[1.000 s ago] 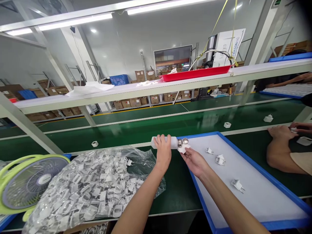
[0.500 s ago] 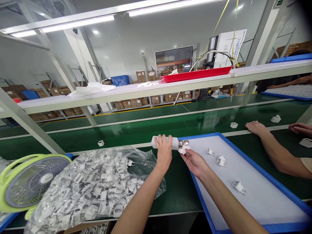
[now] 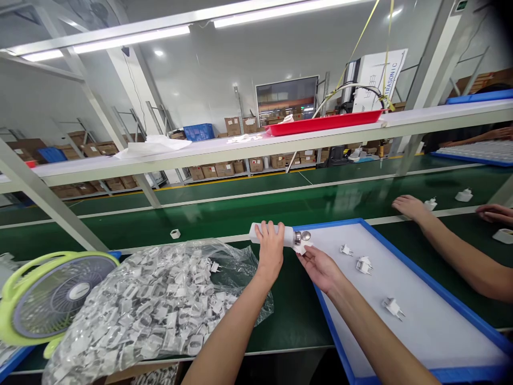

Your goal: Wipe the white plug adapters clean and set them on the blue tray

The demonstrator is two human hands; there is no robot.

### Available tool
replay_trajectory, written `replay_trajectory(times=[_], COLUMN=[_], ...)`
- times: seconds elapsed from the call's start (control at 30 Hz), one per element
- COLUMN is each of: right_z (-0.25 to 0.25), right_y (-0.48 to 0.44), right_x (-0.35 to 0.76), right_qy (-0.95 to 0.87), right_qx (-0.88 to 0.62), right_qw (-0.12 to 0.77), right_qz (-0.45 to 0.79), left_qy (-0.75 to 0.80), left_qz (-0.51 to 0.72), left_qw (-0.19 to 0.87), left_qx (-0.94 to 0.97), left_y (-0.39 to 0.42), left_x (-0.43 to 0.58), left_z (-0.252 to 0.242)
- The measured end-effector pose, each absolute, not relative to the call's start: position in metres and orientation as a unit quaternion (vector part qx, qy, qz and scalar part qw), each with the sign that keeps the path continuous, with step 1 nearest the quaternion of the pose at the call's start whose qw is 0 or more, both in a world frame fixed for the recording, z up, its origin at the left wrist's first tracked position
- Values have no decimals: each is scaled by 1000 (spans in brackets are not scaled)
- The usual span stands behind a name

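My left hand (image 3: 271, 248) is wrapped round a white plastic bottle (image 3: 287, 236), which is tipped on its side. Its metal neck and round flip cap (image 3: 305, 236) point to the right. Just under that cap, my right hand (image 3: 320, 267) pinches a small white piece (image 3: 301, 247); whether it is cloth or plastic I cannot make out. To the right of my hands lies a blue-rimmed tray (image 3: 363, 223) with a white lining. Several white plug adapters, among them one plug adapter (image 3: 364, 265), rest on it.
At left, a clear plastic bag (image 3: 160, 305) full of white plug housings lies beside a green fan (image 3: 60, 299). A white housing (image 3: 175, 233) rides on the green belt (image 3: 224, 214). A co-worker's hand (image 3: 409, 206) reaches in from the right. Above runs a shelf with a red tray (image 3: 324, 124).
The housing on the belt has shifted right, as have the pieces at far right. The co-worker's hand has moved left, and the housing beside it is gone from view. My hands hold still.
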State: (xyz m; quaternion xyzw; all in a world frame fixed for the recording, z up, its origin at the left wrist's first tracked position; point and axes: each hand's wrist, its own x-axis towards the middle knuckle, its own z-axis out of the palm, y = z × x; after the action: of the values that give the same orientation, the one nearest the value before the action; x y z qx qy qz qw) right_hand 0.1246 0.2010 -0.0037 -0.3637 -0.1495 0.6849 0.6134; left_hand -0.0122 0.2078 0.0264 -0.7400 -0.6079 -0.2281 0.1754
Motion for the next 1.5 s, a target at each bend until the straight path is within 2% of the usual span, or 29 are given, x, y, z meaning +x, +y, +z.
replay_trajectory(times=[0.63,0.83,1.13,1.33,1.5], right_z=[-5,1,11,14,20], right_y=[201,202,204,188,167], right_x=[128,132,139,149,152], right_qy=[-162,-174,-187,-197,-194], right_qx=[-364,-364,-367,-374,-394], right_qw=[612,617,616,609,590], right_qz=[683,675,672,671,678], left_qy=[-616,-624,-654,-652,-666], left_qz=[-246,-283,-380,-430,-425], left_qw=[147,70,-114,-167,-194], left_qx=[-734,-725,-644,-602,-581], left_y=[207,215,247,267,275], left_x=[-10,-8,-6,-2,0], left_z=[21,11,-24,-34,-34])
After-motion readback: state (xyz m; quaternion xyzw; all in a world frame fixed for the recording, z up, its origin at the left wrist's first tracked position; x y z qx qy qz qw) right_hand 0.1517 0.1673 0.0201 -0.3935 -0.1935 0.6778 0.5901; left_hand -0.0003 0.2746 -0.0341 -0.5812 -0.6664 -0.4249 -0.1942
